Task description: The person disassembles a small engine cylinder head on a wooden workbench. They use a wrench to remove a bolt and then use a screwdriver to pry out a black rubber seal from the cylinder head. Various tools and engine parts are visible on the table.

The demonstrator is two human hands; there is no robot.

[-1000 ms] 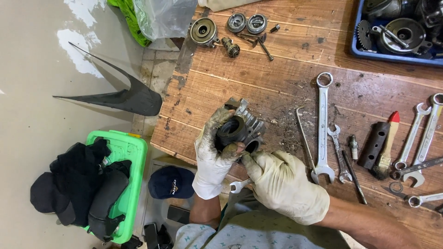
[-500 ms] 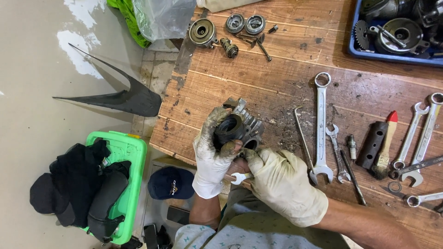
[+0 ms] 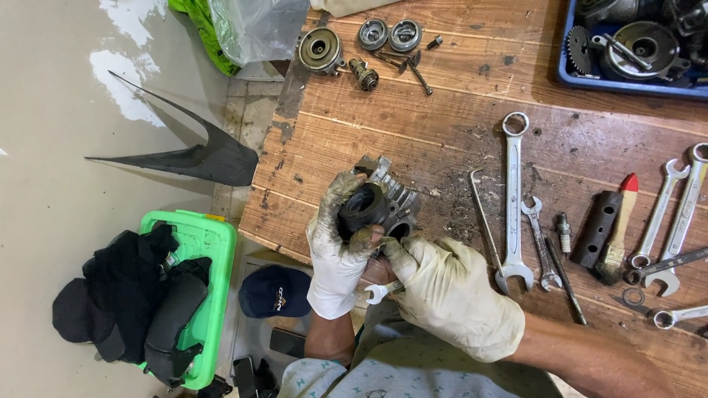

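Observation:
My left hand (image 3: 335,254), in a dirty white glove, grips a black round rubber part (image 3: 363,208) fixed to a finned metal engine cylinder head (image 3: 394,195) that rests near the front edge of the wooden workbench (image 3: 442,96). My right hand (image 3: 446,295), also gloved, is closed around a small open-end spanner (image 3: 380,292) whose jaw sticks out to the left, just under the cylinder head. Both hands touch each other below the part.
Several spanners (image 3: 512,199) lie to the right with a bent metal rod (image 3: 483,214), a red-tipped brush (image 3: 616,232) and a black perforated tube (image 3: 596,228). Round engine parts (image 3: 319,49) and bolts sit at the back. A blue tray (image 3: 634,44) holds parts. A green crate (image 3: 195,287) stands on the floor.
The right hand has shifted slightly down and right, and the small spanner's jaw now shows more clearly below the cylinder head. The left hand keeps its grip.

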